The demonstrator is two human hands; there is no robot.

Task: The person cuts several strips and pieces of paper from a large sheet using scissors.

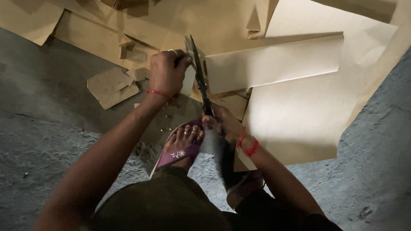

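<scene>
My right hand (225,123) grips the handles of a pair of large dark scissors (199,76), whose blades point away from me into a tan paper sheet. My left hand (166,71) is closed on the edge of a narrow strip of that paper (188,79) just left of the blades. To the right of the scissors lies a folded cream sheet (273,62) on top of a larger sheet (304,115). Both wrists carry red bands. My foot in a purple sandal (181,147) rests on the paper below the scissors.
Brown cardboard and paper pieces (112,85) are scattered over the rough grey concrete floor (33,134) at the top and left. Small triangular offcuts (253,23) lie near the top. My other foot (244,184) sits lower right of the sandal.
</scene>
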